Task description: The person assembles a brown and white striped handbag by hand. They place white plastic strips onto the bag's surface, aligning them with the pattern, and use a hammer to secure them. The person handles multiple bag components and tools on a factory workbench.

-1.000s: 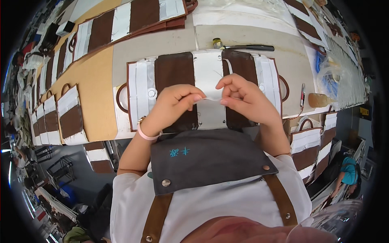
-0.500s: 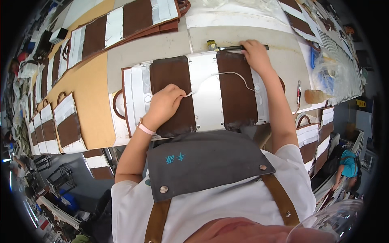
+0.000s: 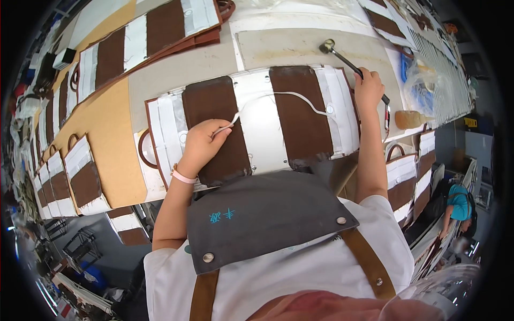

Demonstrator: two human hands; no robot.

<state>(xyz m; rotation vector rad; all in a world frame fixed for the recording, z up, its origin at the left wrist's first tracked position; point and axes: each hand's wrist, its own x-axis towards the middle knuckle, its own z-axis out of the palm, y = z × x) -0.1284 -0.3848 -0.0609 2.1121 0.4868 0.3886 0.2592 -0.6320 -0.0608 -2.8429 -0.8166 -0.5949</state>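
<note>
We list: one long worktable, topped in tan and pale grey; grey floor, lower left; one dark open-framed stand; one blue container, partly hidden; bright lights, left rim.

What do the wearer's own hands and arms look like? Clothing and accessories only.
Left hand: ungloved, with a smooth pink band around the wrist and a thin gold-toned bracelet beside it, its detail too small to make out. Right hand: ungloved, no band or bracelet visible. Short white sleeves on both arms.
</note>
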